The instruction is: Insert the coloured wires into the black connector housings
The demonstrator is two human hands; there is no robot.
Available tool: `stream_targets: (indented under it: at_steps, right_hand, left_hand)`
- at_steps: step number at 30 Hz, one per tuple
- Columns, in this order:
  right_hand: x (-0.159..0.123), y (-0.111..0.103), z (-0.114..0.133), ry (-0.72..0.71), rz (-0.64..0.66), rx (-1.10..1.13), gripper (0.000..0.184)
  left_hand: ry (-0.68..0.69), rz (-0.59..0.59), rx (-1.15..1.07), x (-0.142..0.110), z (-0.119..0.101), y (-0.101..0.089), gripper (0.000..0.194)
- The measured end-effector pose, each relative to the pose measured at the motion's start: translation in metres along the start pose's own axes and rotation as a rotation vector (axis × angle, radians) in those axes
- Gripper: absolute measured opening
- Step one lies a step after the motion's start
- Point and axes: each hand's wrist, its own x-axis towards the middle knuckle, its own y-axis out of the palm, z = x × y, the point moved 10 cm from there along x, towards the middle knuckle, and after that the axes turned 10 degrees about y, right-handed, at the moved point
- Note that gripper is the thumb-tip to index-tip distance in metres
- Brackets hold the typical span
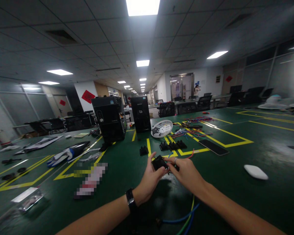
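Note:
My left hand [148, 179], with a dark band at the wrist, is closed around a small black block-shaped part [159, 162]. At the right side of that part, my right hand [183, 169], wearing a ring, has its thumb and fingers pinched together; what lies between them is too small to make out. Beyond my hands stand similar black parts: one [143, 150] on its own and several in a row [172, 145]. Blue and green wires [186, 218] curve below my right forearm.
Two black computer towers [109, 119] [140, 114] stand at the back. Near them is a white basket [162, 128], with loose coloured wires [193, 132] alongside. A dark phone-like slab [213, 147] and a white rounded object [256, 172] lie right. A clear box [28, 199] sits left.

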Motion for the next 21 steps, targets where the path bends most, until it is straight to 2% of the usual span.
stream_targets:
  at_steps: [4,12,21]
  right_hand:
    - [-0.0009,0.0018,-0.0010,-0.012,0.001,-0.005,0.027]
    - [-0.0012,-0.0011,-0.0016,0.002,-0.013,-0.001,0.027]
    - [-0.0022,0.0034,-0.0026,-0.007,0.027,-0.034,0.028]
  left_hand:
    - [-0.034,-0.030,0.002,-0.0021,0.0033,-0.0016,0.072]
    - [-0.008,-0.011,-0.038,-0.0024,0.0018,0.0021,0.058]
    - [-0.012,0.022,0.002,-0.0027,0.0015,0.0032,0.060]
